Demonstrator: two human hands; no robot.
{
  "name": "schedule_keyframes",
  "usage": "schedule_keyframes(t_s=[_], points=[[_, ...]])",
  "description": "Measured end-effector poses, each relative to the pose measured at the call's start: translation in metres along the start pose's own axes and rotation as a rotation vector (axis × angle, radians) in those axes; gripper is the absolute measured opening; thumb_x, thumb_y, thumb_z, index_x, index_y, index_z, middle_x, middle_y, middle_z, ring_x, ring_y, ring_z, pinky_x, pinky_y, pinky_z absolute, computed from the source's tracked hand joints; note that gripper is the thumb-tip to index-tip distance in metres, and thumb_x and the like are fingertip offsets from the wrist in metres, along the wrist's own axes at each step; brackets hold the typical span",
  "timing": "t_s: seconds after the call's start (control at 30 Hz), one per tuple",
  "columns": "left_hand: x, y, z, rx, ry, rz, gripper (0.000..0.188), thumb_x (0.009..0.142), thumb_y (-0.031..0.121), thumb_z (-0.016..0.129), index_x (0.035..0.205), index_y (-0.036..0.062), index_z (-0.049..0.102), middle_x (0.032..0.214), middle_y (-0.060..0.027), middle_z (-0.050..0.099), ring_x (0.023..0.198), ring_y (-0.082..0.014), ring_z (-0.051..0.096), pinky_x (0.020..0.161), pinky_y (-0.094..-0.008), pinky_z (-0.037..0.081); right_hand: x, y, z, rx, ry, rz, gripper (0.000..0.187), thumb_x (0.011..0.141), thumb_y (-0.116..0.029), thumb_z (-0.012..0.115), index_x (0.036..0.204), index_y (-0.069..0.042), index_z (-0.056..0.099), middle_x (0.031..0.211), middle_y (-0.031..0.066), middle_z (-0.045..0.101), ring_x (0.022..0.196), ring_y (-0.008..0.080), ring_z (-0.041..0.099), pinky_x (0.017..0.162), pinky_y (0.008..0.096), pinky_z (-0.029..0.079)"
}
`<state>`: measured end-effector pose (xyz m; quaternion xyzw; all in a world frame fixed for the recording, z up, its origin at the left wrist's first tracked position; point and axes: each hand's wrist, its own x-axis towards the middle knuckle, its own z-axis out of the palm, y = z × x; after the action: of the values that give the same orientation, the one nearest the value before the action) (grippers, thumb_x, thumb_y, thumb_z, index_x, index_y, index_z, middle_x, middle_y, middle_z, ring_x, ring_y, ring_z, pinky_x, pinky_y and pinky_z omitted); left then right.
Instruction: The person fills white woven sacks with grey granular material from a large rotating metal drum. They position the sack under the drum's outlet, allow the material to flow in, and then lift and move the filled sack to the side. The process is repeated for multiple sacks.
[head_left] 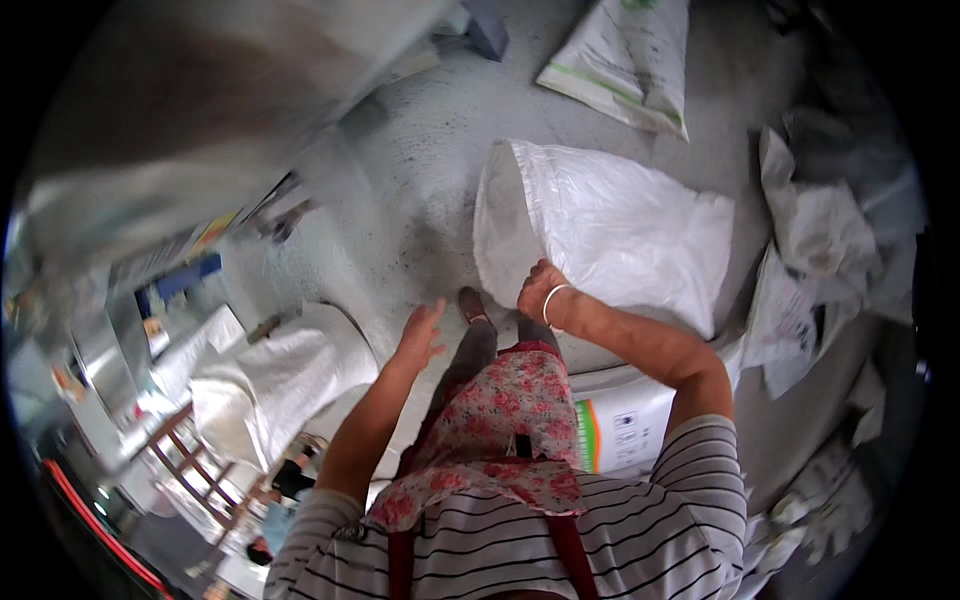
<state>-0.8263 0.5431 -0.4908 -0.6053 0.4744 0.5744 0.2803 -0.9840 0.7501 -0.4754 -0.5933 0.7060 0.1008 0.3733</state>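
Note:
A large white woven sack (630, 225) lies on its side in front of me, its wide mouth facing left. My right hand (541, 290), with a white bangle at the wrist, is closed on the near edge of that mouth. My left hand (422, 334) hangs in the air over the floor, fingers apart, holding nothing. The inside of the sack shows only as a pale lining; nothing else can be made out in it.
Another printed white sack (625, 65) lies beyond. At left stands a full-looking white sack (285, 380) beside a brown wooden frame (185, 460), with another person (272, 530) near it. Crumpled sacks (820, 225) pile up at right. A printed bag (625, 425) lies by my right side.

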Motion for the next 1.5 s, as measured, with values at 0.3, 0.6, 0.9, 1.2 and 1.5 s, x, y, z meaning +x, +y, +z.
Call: schedule_keyframes(t_s=[0.3, 0.6, 0.9, 1.2, 1.5], points=[[0.079, 0.002, -0.022, -0.241, -0.103, 0.094, 0.036, 0.079, 0.027, 0.053, 0.105, 0.0020, 0.054, 0.097, -0.0115, 0.058, 0.083, -0.0281, 0.058, 0.066, -0.0397, 0.049, -0.020, -0.063, -0.114, -0.160, 0.300, -0.218, 0.008, 0.067, -0.015, 0.053, 0.071, -0.014, 0.060, 0.077, 0.0019, 0.060, 0.081, 0.0179, 0.055, 0.081, 0.0341, 0.035], [0.130, 0.075, -0.151, -0.563, 0.100, 0.041, 0.022, 0.076, 0.008, 0.044, 0.095, 0.0007, 0.053, 0.091, -0.0161, 0.053, 0.078, -0.0316, 0.055, 0.053, -0.0441, 0.049, 0.105, -0.079, -0.187, -0.182, 0.371, 0.005, 0.012, 0.071, -0.014, 0.050, 0.078, -0.013, 0.059, 0.079, 0.0047, 0.061, 0.081, 0.0202, 0.057, 0.081, 0.0353, 0.037], [0.097, 0.171, -0.270, -0.930, 0.002, 0.405, 0.025, 0.077, 0.014, 0.055, 0.098, -0.0002, 0.054, 0.093, -0.0140, 0.057, 0.085, -0.0258, 0.056, 0.069, -0.0366, 0.047, 0.102, -0.137, -0.277, -0.084, 0.175, 0.235, 0.019, 0.081, -0.025, 0.048, 0.090, -0.010, 0.054, 0.082, 0.0096, 0.062, 0.083, 0.0253, 0.060, 0.071, 0.0399, 0.045], [-0.058, 0.207, -0.241, -0.849, -0.339, 0.435, 0.023, 0.075, 0.007, 0.055, 0.096, -0.0022, 0.054, 0.090, -0.0127, 0.058, 0.081, -0.0228, 0.056, 0.065, -0.0369, 0.047, 0.063, -0.149, -0.298, -0.035, 0.286, 0.336, 0.019, 0.079, -0.028, 0.052, 0.077, -0.010, 0.056, 0.071, 0.0122, 0.061, 0.071, 0.0301, 0.060, 0.062, 0.0398, 0.047], [-0.066, 0.230, -0.190, -0.941, -0.325, 0.578, 0.021, 0.085, 0.008, 0.040, 0.102, -0.0013, 0.048, 0.093, -0.0140, 0.056, 0.083, -0.0278, 0.057, 0.073, -0.0412, 0.048, 0.047, -0.140, -0.297, 0.082, 0.540, 0.286, 0.022, 0.082, -0.027, 0.047, 0.082, -0.008, 0.057, 0.076, 0.0118, 0.063, 0.073, 0.0284, 0.061, 0.066, 0.0381, 0.047]])
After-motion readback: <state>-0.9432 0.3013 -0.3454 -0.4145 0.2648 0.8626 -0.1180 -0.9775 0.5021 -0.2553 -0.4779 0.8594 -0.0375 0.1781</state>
